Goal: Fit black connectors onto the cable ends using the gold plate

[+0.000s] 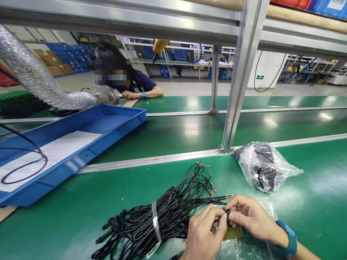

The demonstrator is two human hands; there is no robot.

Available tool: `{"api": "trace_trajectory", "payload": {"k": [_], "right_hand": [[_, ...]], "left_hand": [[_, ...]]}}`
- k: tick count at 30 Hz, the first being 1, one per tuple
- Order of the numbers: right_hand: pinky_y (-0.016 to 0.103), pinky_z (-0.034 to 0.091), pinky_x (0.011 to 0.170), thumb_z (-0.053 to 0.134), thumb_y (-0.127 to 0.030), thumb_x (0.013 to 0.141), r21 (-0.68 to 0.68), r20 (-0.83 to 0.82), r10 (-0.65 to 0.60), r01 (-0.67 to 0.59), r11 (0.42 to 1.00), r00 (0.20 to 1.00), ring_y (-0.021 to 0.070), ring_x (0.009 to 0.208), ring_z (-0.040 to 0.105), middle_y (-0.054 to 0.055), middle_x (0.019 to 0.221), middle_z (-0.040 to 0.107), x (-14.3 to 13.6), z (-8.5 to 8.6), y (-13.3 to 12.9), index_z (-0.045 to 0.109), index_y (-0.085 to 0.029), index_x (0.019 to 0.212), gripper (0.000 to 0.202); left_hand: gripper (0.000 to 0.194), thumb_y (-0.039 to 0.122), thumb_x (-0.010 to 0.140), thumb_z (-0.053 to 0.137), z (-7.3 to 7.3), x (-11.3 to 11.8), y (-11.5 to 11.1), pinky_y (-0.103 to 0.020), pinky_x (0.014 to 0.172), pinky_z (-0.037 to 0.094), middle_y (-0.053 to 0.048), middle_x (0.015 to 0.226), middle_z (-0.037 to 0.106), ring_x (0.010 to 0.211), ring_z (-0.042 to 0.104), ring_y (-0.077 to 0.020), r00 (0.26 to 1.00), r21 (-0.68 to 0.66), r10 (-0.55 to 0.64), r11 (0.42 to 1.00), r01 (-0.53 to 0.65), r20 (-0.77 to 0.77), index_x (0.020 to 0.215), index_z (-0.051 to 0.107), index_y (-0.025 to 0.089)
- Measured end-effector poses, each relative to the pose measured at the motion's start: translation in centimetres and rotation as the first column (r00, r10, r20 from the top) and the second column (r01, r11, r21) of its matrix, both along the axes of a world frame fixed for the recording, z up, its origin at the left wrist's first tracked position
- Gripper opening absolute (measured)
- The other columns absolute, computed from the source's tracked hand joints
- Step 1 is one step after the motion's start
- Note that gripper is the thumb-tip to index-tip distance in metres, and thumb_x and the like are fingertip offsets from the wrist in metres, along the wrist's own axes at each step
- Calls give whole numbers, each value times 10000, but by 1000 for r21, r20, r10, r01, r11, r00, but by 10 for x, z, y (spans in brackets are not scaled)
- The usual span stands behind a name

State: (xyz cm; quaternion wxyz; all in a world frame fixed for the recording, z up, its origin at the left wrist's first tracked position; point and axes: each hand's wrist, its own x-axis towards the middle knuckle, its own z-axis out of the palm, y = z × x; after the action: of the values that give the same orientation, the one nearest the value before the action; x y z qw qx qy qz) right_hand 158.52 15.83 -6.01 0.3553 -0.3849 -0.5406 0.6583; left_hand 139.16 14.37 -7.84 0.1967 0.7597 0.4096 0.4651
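Note:
On the green surface lies a bundle of black cables point(165, 213), tied with a pale band, its bare wire ends pointing up and right. Just right of the bundle, my left hand point(207, 231) is closed, thumb and forefinger pinched on a small black part point(227, 212). My right hand point(248, 215), with a blue wristband, pinches the same part from the other side. Beneath the hands are a yellowish flat piece point(234, 232) and clear plastic point(230, 251). The part's exact shape is mostly hidden by the fingers.
A clear bag with black items point(264, 166) lies at the right, near a metal post point(238, 83). A long blue tray point(108, 144) with white paper sits at the left. Across the belt, a person point(121, 76) leans on the far bench beside a silver duct point(48, 79).

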Motion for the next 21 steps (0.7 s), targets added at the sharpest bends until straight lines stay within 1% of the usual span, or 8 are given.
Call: {"api": "trace_trajectory", "payload": {"k": [2, 4, 5, 7, 10, 12, 15, 21], "right_hand": [[251, 475, 676, 757, -511, 870, 51, 51, -34, 31, 998, 998, 127, 708, 597, 7, 783, 656, 0, 0, -1, 661, -163, 992, 381], [267, 478, 709, 728, -513, 889, 121, 122, -70, 56, 991, 990, 142, 751, 596, 25, 839, 667, 2, 2, 0, 667, -168, 1007, 370], [275, 479, 723, 710, -506, 901, 159, 162, -87, 61, 985, 983, 151, 768, 597, 32, 859, 670, 3, 4, 0, 669, -169, 1007, 355], [290, 485, 737, 668, -467, 926, 231, 239, -108, 52, 972, 965, 169, 789, 605, 42, 874, 672, 5, 7, 1, 671, -173, 1003, 304], [305, 489, 766, 618, -365, 942, 343, 355, -135, 5, 939, 925, 184, 815, 623, 49, 901, 688, 5, 9, -1, 677, -182, 1005, 202], [296, 486, 756, 610, -303, 927, 407, 402, -132, -48, 912, 906, 179, 798, 626, 41, 885, 694, 4, 8, -2, 680, -189, 992, 149], [269, 478, 699, 603, -259, 909, 475, 406, -122, -96, 875, 906, 164, 741, 622, 28, 835, 691, 1, 4, -4, 671, -189, 964, 112], [251, 468, 671, 579, -216, 918, 581, 388, -148, -117, 805, 910, 152, 710, 627, 27, 826, 702, -1, -4, -5, 653, -194, 964, 90]], "left_hand": [[58, 202, 961, 552, 1, -3, -1, -206, 572, 461, 1, 778, 618, 644, 596, -118, 998, -89, -67, 994, 66, 0, 938, 604, 209], [176, 245, 918, 615, 3, -8, -1, -233, 628, 501, -27, 895, 653, 746, 638, -155, 994, -173, -113, 979, 110, -7, 1089, 586, 214], [191, 245, 908, 617, 4, -11, -1, -241, 641, 506, -30, 911, 650, 760, 637, -161, 993, -197, -118, 974, 114, -10, 1092, 574, 216], [25, 211, 934, 549, 3, -15, 0, -236, 631, 486, -15, 849, 618, 717, 610, -147, 995, -202, -104, 974, 99, -14, 957, 554, 217], [192, 184, 988, 460, -5, -17, 2, -221, 572, 417, 11, 730, 560, 629, 553, -122, 995, -151, -98, 984, 94, -19, 806, 510, 217], [193, 188, 997, 472, -12, -16, 3, -219, 555, 388, 17, 709, 563, 613, 542, -115, 993, -124, -113, 986, 109, -23, 817, 535, 213], [179, 189, 998, 491, -17, -14, 3, -217, 541, 365, 28, 683, 561, 584, 523, -106, 992, -112, -122, 986, 119, -16, 835, 561, 210], [220, 185, 997, 471, -14, -13, 0, -223, 525, 344, 35, 642, 541, 546, 485, -103, 992, -122, -126, 985, 122, -27, 784, 518, 214]]}}
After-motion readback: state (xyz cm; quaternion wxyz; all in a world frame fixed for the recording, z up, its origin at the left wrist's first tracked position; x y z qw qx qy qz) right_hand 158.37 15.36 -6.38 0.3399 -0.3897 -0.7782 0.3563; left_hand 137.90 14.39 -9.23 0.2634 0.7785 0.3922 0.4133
